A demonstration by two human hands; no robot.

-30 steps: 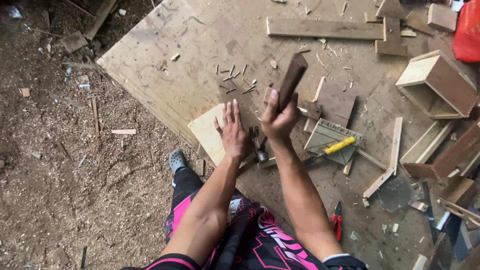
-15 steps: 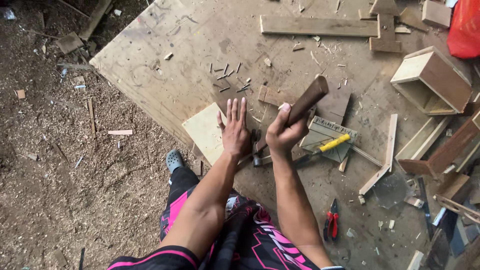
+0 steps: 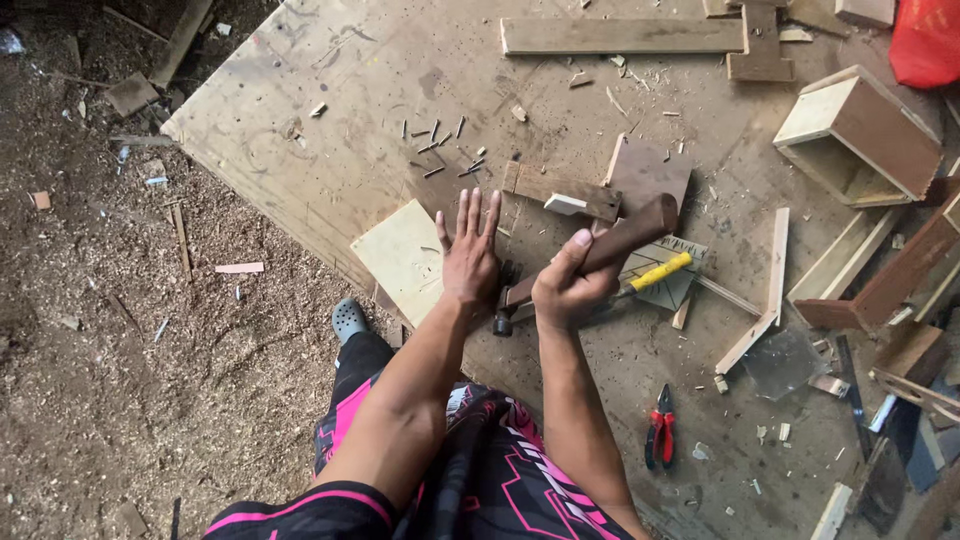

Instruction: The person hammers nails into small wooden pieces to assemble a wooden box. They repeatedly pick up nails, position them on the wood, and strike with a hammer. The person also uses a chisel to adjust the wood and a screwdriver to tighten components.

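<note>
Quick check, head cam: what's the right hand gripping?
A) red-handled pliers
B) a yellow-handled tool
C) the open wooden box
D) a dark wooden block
D: the right hand is closed around a dark wooden block, while the red-handled pliers lie apart on the board near the person's knee, the open wooden box sits off to the far right, and the yellow-handled tool lies on the board beneath the block.

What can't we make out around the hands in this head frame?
- Head view: what lies under the left hand is covered by the flat palm.
- Hammer grip is wrapped by the right hand.
- Scattered nails: too small to count.
- Red object: cut off by the frame corner.
</note>
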